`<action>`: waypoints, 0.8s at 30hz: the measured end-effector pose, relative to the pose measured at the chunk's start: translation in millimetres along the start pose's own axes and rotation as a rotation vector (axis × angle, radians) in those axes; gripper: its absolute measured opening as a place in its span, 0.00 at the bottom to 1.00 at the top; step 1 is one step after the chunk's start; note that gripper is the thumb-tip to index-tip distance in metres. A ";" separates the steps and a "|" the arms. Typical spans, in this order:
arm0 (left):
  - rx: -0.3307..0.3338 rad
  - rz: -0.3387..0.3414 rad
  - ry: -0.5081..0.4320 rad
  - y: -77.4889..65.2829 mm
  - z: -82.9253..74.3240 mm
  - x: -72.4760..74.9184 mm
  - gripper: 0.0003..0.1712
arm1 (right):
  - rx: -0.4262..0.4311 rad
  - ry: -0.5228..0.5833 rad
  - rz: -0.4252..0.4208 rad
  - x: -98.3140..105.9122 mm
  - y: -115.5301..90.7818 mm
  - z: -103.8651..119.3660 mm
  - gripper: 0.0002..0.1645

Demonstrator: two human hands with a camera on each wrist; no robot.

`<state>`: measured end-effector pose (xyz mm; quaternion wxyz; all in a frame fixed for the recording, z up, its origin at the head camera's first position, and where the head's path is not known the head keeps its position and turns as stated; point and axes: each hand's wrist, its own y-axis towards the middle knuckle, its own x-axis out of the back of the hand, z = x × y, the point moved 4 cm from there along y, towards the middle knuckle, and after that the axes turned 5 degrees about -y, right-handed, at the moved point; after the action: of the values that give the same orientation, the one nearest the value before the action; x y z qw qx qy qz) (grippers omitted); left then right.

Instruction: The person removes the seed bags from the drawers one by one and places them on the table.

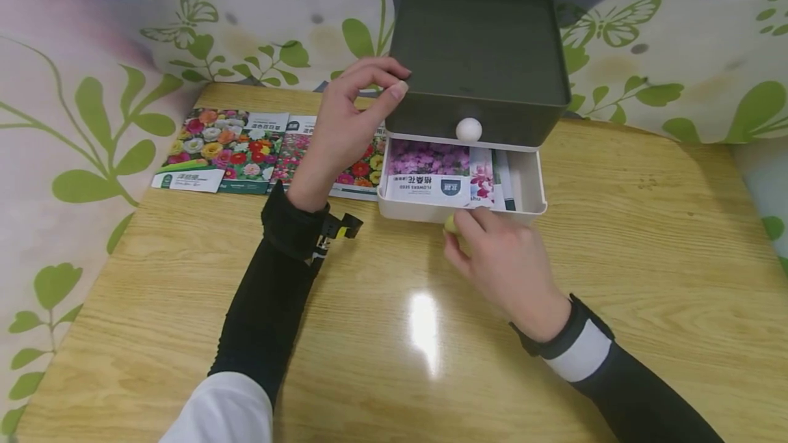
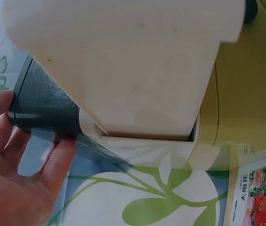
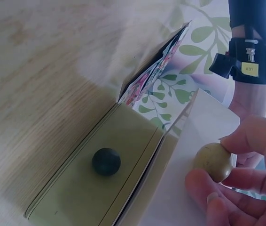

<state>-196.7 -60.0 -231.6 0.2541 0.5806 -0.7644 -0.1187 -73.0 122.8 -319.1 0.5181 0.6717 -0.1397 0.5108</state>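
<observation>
A small drawer box with a dark green top section [image 1: 477, 46] stands at the back of the table. From beneath that section a white drawer [image 1: 412, 212] is pulled out, with flower seed packets [image 1: 425, 186] lying inside. My right hand [image 1: 507, 265] pinches the drawer's yellow-green round knob [image 3: 214, 161] between thumb and fingers. At the box's left front corner, my left hand [image 1: 351, 118] touches the dark green section with its fingertips. The left wrist view shows those fingers spread along the edge, with the drawer jutting out beside them.
More seed packets [image 1: 215, 145] with flower pictures lie in a row left of the box. A white knob [image 1: 469, 130] sticks out above the pulled drawer. Under it is a yellow-green section [image 3: 137, 136] with a dark knob [image 3: 106, 161]. Leaf-patterned cloth [image 1: 258, 12] hangs behind.
</observation>
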 end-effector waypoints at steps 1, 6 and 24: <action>0.000 -0.001 0.000 -0.1 0.0 0.0 0.09 | 0.005 0.003 -0.004 0.8 -0.8 1.1 0.09; -0.002 -0.001 0.002 -0.1 -0.3 0.0 0.09 | 0.026 0.013 -0.033 4.1 -3.9 6.7 0.08; -0.008 -0.002 -0.001 -0.2 0.9 -0.5 0.09 | 0.041 0.013 -0.075 10.9 -16.8 20.5 0.07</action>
<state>-196.8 -59.7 -232.6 0.2557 0.5802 -0.7636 -0.1222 -45.1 116.5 -318.1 0.5238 0.6836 -0.1004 0.4982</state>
